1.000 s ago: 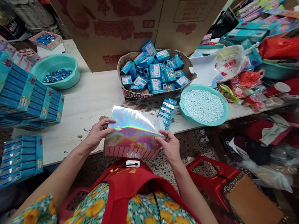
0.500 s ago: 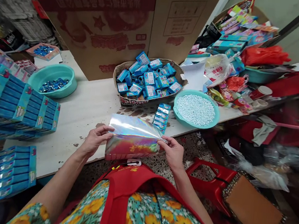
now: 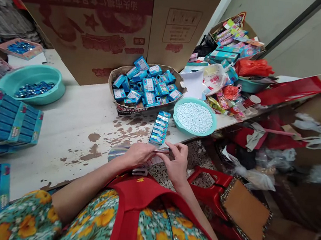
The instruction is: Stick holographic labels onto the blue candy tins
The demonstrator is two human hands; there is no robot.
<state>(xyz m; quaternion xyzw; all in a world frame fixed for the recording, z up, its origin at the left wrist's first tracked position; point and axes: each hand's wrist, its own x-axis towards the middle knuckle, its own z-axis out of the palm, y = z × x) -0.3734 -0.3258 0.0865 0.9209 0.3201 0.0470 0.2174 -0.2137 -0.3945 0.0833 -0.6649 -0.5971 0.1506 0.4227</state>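
Note:
Low at the table's front edge, my left hand (image 3: 139,154) and my right hand (image 3: 176,162) meet with fingers pinched on a shiny, rainbow-tinted film sheet (image 3: 117,151). The sheet's left part shows beyond my left hand; the rest is largely covered by my hands. Just past them stands a tray of small blue boxes (image 3: 159,128). Right of it sits a turquoise basin (image 3: 174,122) full of small pale pellets. Farther back, a cut-down carton (image 3: 129,111) holds a heap of small blue boxes.
Stacked blue display boxes (image 3: 8,119) rise at the left, near a turquoise basin (image 3: 55,95) of shiny blue pieces. A tall cardboard box (image 3: 116,20) backs the table. Packets and a red bag (image 3: 253,66) crowd the right rear. A red stool (image 3: 210,188) stands right of me.
My left hand has moved right, close to my right hand. The film sheet, earlier stretched between both hands, is now gathered or folded at its right end. The view has shifted to the right.

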